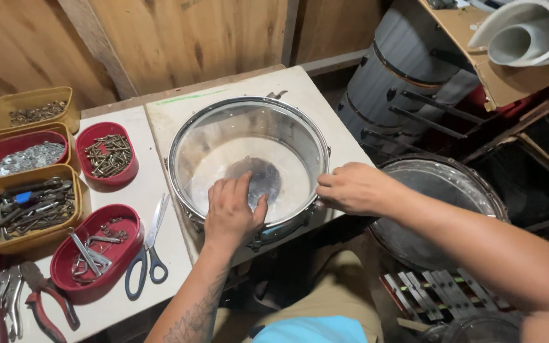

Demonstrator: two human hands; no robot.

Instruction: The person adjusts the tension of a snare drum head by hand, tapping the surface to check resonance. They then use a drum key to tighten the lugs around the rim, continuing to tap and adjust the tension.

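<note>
Head view: a shallow snare drum (249, 166) with a clear head and chrome rim is seen lying flat on the white bench (166, 121), near its front edge. The left hand (231, 209) is laid palm-down on the transparent drumhead, fingers slightly spread and resting flat, nothing being pinched. The right hand (354, 188) is set against the drum's right rim, its fingers curled loosely with the tips at the hoop; whether anything small is pinched between them cannot be told.

To the left of the drum, a pair of scissors (149, 251) with dark handles is laid on the bench. Just beside them a red oval tray (95, 254) holding metal keys and small parts is placed, and behind it another red tray (107, 155) filled with screws. Further left, yellow trays (27, 203) with mixed metal hardware are lined up. Red-handled pliers (49, 298) are seen at the lower left corner.

On the right, below bench level, a second drum (436, 213) with a clear head is seen behind the right forearm, and grey drum shells (401, 82) are stacked further back against the wooden wall.
</note>
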